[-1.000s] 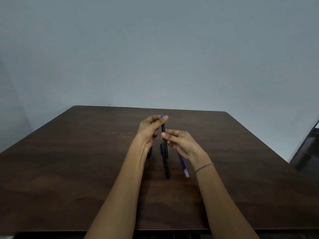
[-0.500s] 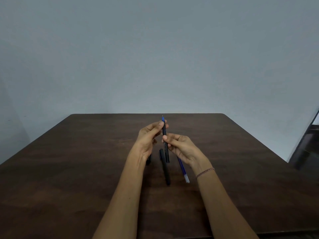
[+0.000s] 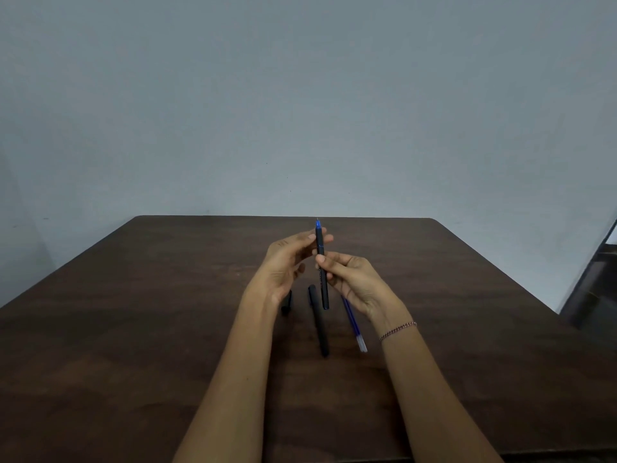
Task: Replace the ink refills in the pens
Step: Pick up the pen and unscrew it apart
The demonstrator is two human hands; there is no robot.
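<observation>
Table [image 3: 133, 329]: dark wood, used as the parts tray. Loose parts are laid near the middle, roughly parallel and apart from each other, so each can be picked up without disturbing the rest.

Left hand [image 3: 283, 265]: raised above the table. Thumb and index fingertip are closed on the upper end of the held pen [image 3: 321, 262], just below its blue tip. The remaining fingers are loosely curled, and nothing else is seen in them. This is judged to be the turning grip on the tip section.

Right hand [image 3: 354, 282]: thumb and fingertips are clamped on the barrel mid-length. This is judged to be the counter-hold, so the barrel is kept from spinning.

Held pen: black, kept upright with the tip up, clear of the table and between both hands. With the blue tip showing at the top, a refill is judged to be seated. Whether the tip section is being tightened or loosened cannot be told.

Second pen [image 3: 319, 322]: black, flat on the table below the hands, presumably queued.

Blue refill [image 3: 354, 324]: flat on the table just right of the second pen, with its far end hidden under the right hand. Old or new cannot be told.

Small black piece [image 3: 286, 304]: on the table beside the left wrist and partly hidden. It is likely a cap, but this is not confirmed.
</observation>
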